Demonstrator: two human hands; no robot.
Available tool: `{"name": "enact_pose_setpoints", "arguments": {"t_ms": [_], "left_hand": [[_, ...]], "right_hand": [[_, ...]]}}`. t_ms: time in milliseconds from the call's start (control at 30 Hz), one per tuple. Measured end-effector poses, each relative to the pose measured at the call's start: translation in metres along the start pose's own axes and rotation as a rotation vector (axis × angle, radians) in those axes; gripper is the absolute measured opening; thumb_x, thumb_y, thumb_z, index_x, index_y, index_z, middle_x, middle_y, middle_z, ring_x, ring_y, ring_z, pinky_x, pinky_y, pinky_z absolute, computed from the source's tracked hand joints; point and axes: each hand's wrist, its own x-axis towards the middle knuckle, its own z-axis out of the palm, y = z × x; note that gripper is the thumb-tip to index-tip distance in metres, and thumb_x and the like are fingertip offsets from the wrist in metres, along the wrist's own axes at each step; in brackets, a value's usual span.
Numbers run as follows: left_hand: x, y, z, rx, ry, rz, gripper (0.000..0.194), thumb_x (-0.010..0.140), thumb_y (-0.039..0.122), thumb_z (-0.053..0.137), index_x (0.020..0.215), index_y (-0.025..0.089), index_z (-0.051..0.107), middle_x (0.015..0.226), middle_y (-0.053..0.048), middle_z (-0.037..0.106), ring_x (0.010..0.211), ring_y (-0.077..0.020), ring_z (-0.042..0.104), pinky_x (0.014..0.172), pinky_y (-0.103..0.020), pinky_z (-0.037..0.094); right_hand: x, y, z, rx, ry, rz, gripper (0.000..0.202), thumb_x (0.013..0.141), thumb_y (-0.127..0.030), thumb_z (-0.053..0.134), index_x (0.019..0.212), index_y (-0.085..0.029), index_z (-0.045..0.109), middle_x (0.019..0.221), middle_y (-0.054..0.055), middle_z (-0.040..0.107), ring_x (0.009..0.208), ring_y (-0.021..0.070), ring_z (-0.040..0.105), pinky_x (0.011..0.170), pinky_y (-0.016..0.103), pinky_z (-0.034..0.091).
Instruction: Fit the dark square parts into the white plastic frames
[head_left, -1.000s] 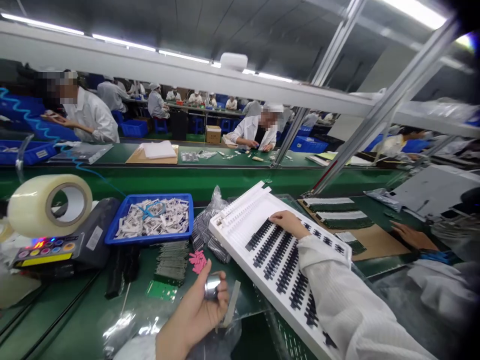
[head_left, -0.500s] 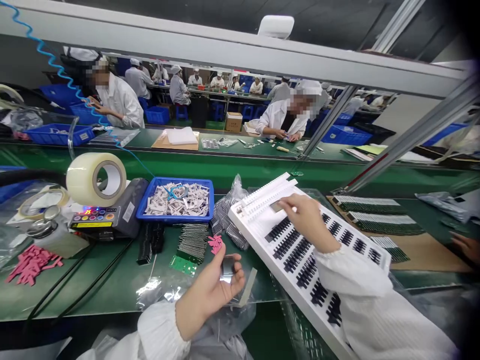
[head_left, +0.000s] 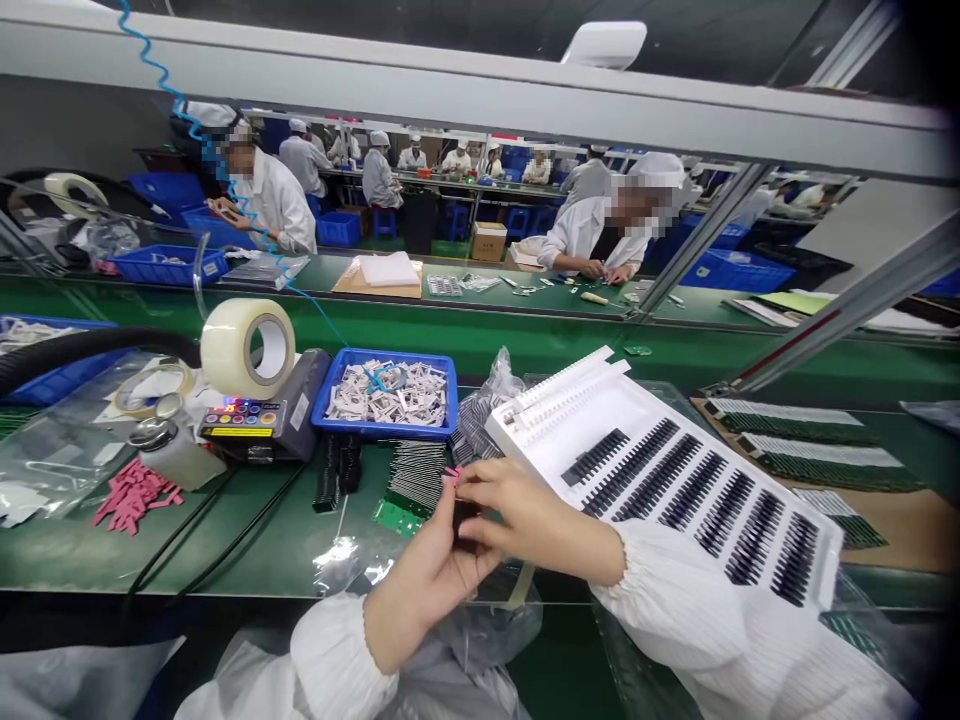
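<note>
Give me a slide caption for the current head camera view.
Left hand and right hand meet beside a white tray of black parts.

Dark ceiling (head_left: 450,20), grey wall (head_left: 64,130), long green bench (head_left: 322,272), blue stools (head_left: 385,223), floor (head_left: 448,249) apparently green

The person wears a white garment (head_left: 247,690) with long, loose sleeves, and the left hand (head_left: 430,568) and the right hand (head_left: 525,512) are bare. The right cuff (head_left: 628,568) is gathered in small folds, so its edge looks slightly frilled. Just behind this cuff the right sleeve (head_left: 694,590) becomes wide and puffy, and farther behind it the cloth shows fine parallel lines, like thin ribs. To the left of the right cuff, the left sleeve (head_left: 330,655) is also white and full, with soft greyish shadows in its creases and a similar gathered edge.
</note>
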Motion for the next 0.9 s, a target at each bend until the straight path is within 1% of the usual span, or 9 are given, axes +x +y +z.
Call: {"name": "enact_pose_setpoints", "arguments": {"t_ms": [67, 100, 267, 333, 467, 600, 733, 833, 900], "left_hand": [[-0.004, 0.004, -0.002, 0.039, -0.03, 0.028, 0.033, 0.083, 0.046, 0.051, 0.087, 0.014, 0.058, 0.064, 0.0, 0.059, 0.051, -0.0082, 0.052, 0.045, -0.018, 0.038], [-0.006, 0.006, -0.003, 0.056, -0.037, 0.034, 0.035, 0.082, 0.047, 0.051, 0.087, 0.013, 0.059, 0.065, 0.0, 0.059, 0.051, -0.0084, 0.051, 0.042, -0.018, 0.035], [-0.015, 0.009, -0.011, 0.003, -0.118, 0.117, 0.04, 0.081, 0.048, 0.053, 0.096, 0.013, 0.061, 0.077, -0.003, 0.065, 0.059, -0.0095, 0.055, 0.054, -0.02, 0.043], [-0.017, 0.008, -0.013, -0.001, -0.152, 0.115, 0.041, 0.081, 0.049, 0.053, 0.101, 0.014, 0.061, 0.078, -0.003, 0.067, 0.06, -0.0102, 0.056, 0.058, -0.021, 0.044], [-0.019, 0.007, -0.014, 0.039, -0.192, 0.141, 0.044, 0.082, 0.051, 0.05, 0.103, 0.013, 0.062, 0.083, -0.005, 0.068, 0.069, -0.0128, 0.06, 0.065, -0.023, 0.046], [-0.018, 0.005, -0.014, 0.038, -0.138, 0.191, 0.04, 0.08, 0.048, 0.055, 0.093, 0.012, 0.064, 0.086, -0.006, 0.068, 0.073, -0.0115, 0.059, 0.062, -0.02, 0.045], [-0.018, 0.0, -0.013, 0.084, -0.104, 0.205, 0.041, 0.078, 0.049, 0.056, 0.097, 0.013, 0.063, 0.087, -0.005, 0.068, 0.069, -0.0117, 0.059, 0.061, -0.022, 0.045], [-0.018, -0.003, -0.012, 0.139, -0.082, 0.27, 0.04, 0.078, 0.048, 0.057, 0.099, 0.015, 0.062, 0.091, -0.006, 0.068, 0.076, -0.0135, 0.061, 0.064, -0.022, 0.046], [-0.02, -0.003, -0.011, 0.141, -0.128, 0.285, 0.041, 0.078, 0.049, 0.057, 0.102, 0.016, 0.063, 0.095, -0.007, 0.068, 0.083, -0.0151, 0.061, 0.069, -0.023, 0.046]], "right_hand": [[0.002, -0.006, 0.002, 0.017, -0.049, -0.032, 0.047, 0.068, -0.042, 0.072, 0.107, -0.016, 0.063, 0.103, 0.01, 0.063, 0.099, 0.0251, 0.055, 0.093, 0.04, 0.035], [0.003, -0.01, 0.003, 0.004, -0.069, -0.03, 0.052, 0.065, -0.042, 0.075, 0.107, -0.015, 0.062, 0.103, 0.01, 0.064, 0.099, 0.026, 0.055, 0.096, 0.043, 0.033], [0.01, -0.027, 0.004, -0.08, -0.068, 0.015, 0.021, 0.076, -0.025, 0.066, 0.095, -0.018, 0.064, 0.091, 0.006, 0.068, 0.093, 0.0223, 0.061, 0.103, 0.047, 0.027], [0.011, -0.032, 0.003, -0.114, -0.053, 0.002, 0.02, 0.076, -0.021, 0.064, 0.096, -0.016, 0.064, 0.092, 0.007, 0.069, 0.093, 0.0224, 0.061, 0.104, 0.048, 0.025], [0.011, -0.037, 0.004, -0.154, -0.006, -0.009, 0.025, 0.077, -0.026, 0.066, 0.099, -0.015, 0.063, 0.095, 0.008, 0.069, 0.094, 0.0231, 0.062, 0.105, 0.048, 0.024], [0.008, -0.039, 0.009, -0.247, 0.012, 0.033, 0.027, 0.078, -0.022, 0.064, 0.103, -0.013, 0.062, 0.1, 0.011, 0.068, 0.098, 0.0266, 0.06, 0.103, 0.051, 0.027], [0.005, -0.037, 0.013, -0.242, -0.018, 0.049, 0.034, 0.075, -0.021, 0.066, 0.107, -0.012, 0.061, 0.103, 0.012, 0.068, 0.105, 0.0298, 0.058, 0.102, 0.054, 0.028], [0.004, -0.032, 0.015, -0.17, 0.047, 0.001, 0.03, 0.073, -0.022, 0.067, 0.102, -0.015, 0.063, 0.103, 0.011, 0.068, 0.109, 0.028, 0.057, 0.104, 0.053, 0.025], [0.004, -0.026, 0.015, -0.131, 0.124, -0.066, 0.021, 0.075, -0.023, 0.066, 0.095, -0.017, 0.064, 0.099, 0.008, 0.07, 0.106, 0.0247, 0.059, 0.106, 0.051, 0.022]]}}
